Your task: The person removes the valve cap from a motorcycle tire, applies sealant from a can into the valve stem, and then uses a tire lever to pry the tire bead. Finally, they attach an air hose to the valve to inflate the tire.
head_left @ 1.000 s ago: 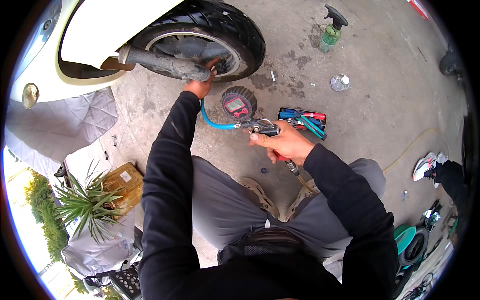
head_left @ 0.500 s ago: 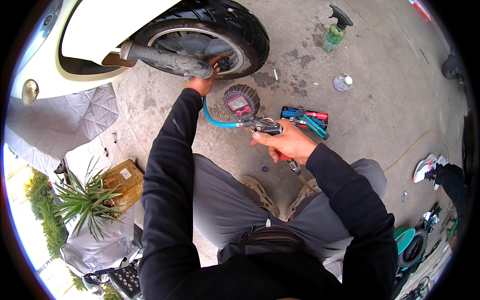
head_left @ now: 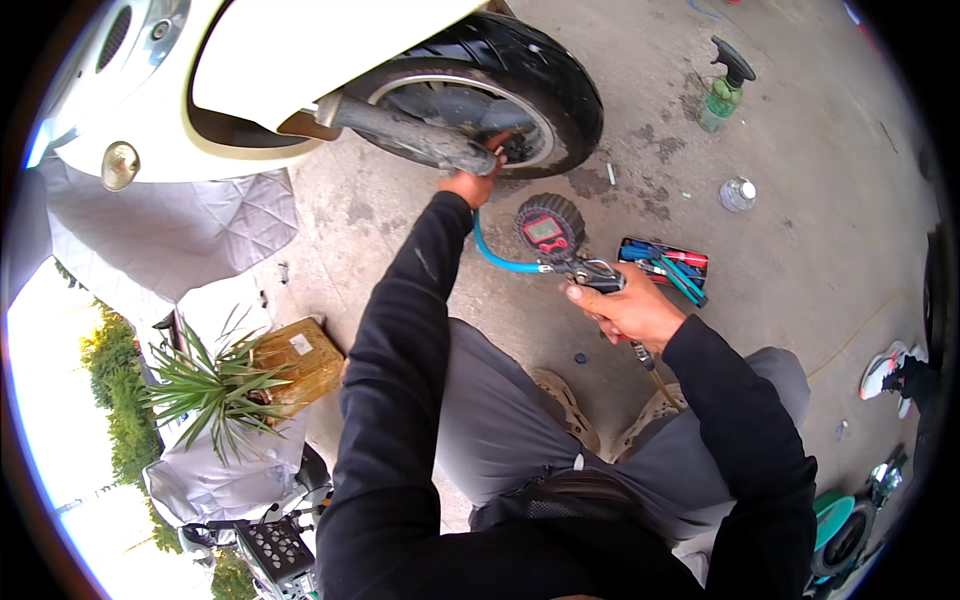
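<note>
My right hand (head_left: 640, 305) is closed around the black handle of a tyre inflator gun (head_left: 590, 275). Its round digital gauge (head_left: 549, 226) with a black ribbed cover stands just above. From the gun a blue hose (head_left: 492, 255) curves up to the left, toward my left hand (head_left: 478, 180). That hand reaches past a scooter's grey fork leg (head_left: 410, 132) to the hub side of the wheel (head_left: 560, 100). Its fingertips are partly hidden by the fork, so what they hold, if anything, does not show. A yellowish air hose (head_left: 660, 385) leaves the gun below my right hand.
A black tray of tools (head_left: 668, 262) lies beside my right hand. Farther off stand a green spray bottle (head_left: 722, 95) and a clear plastic bottle (head_left: 738, 194). At left are a potted plant (head_left: 215, 380) and a cream scooter body (head_left: 330, 50). Another person's shoe (head_left: 880, 372) is at far right.
The whole scene has shifted right and slightly down in the view. Both hands keep their places, the left by the wheel and the right on the inflator gun.
</note>
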`<state>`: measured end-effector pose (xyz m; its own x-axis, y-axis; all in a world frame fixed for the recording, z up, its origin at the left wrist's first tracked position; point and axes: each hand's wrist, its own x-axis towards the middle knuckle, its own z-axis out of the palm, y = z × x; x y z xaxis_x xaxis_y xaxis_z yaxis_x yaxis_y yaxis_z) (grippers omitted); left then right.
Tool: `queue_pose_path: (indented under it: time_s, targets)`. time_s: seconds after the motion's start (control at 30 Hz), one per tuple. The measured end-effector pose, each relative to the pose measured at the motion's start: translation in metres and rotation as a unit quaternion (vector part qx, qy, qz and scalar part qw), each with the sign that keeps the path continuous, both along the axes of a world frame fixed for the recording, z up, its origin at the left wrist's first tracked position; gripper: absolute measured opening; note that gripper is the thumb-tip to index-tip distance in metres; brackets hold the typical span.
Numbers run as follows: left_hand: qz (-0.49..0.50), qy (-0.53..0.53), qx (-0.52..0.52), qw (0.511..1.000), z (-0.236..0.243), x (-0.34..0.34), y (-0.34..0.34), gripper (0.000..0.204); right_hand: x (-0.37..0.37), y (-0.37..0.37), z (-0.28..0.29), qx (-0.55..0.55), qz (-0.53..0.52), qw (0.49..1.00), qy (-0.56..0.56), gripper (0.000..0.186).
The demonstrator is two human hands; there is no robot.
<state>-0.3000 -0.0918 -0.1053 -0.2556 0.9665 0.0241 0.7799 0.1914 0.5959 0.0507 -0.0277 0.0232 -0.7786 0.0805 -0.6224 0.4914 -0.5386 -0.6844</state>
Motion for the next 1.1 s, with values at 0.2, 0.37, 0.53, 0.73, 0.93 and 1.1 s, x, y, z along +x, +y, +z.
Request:
queue_pose_path:
  time_s: [0.2,0.37,0.53,0.73,0.93,1.1]
  targets:
    - [0.009,-0.011,-0.008,1.000,0.004,0.005,0.001,0.046,0.001,0.001,-0.004,-0.014,-0.004,1.000,0.008,0.035]
    - [0.012,-0.010,-0.015,1.000,0.006,0.005,0.000,0.045,0.002,0.001,-0.003,-0.013,-0.001,1.000,0.003,0.033]
    - [0.021,0.043,-0.004,0.999,-0.006,-0.006,-0.011,0.044,-0.001,-0.003,-0.003,0.000,0.000,1.000,0.018,0.033]
    - [-0.003,0.006,0.010,1.000,0.002,0.007,0.002,0.045,0.002,0.001,-0.005,0.001,-0.010,1.000,-0.007,0.033]
    - [0.018,-0.034,0.003,0.999,-0.012,-0.001,-0.011,0.045,-0.002,-0.003,-0.002,0.007,0.013,1.000,0.004,0.031]
    - [0.008,-0.005,-0.017,1.000,0.000,0.006,0.000,0.046,0.000,0.001,-0.006,0.011,0.005,1.000,0.002,0.030]
